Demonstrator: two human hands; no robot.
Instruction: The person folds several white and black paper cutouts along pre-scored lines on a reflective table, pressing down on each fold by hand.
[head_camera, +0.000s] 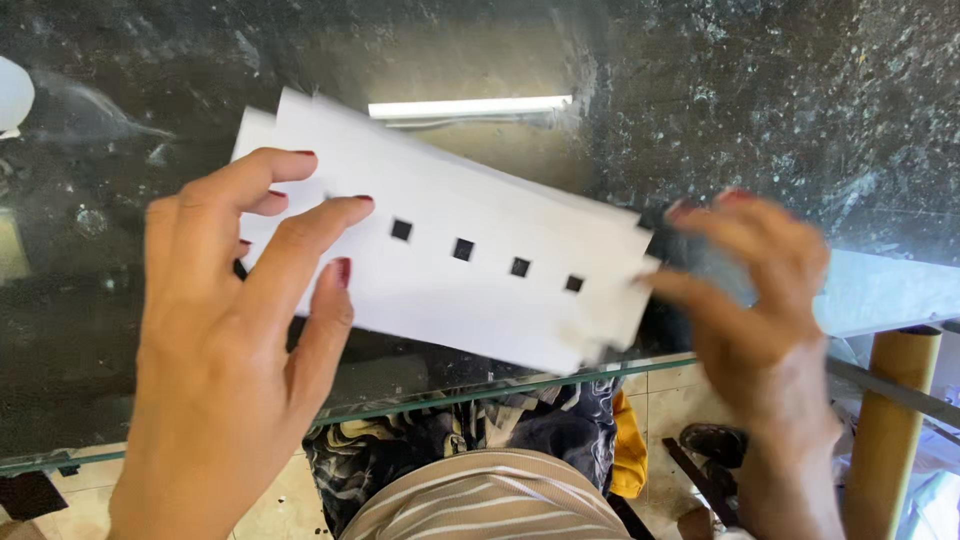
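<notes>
Paper (480, 270) with square holes mid-frame, left hand (235, 330) and right hand (755, 300) both pinching its ends above my glass worktop (760, 90); lining up edges, I'd guess.

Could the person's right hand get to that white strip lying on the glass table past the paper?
Probably yes. The right hand is at the end of the folded white paper, and the white strip lies just beyond on the glass table, with nothing between.

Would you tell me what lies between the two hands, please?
In the head view, white paper with four square holes spans from the left hand to the right hand; both touch it.
</notes>
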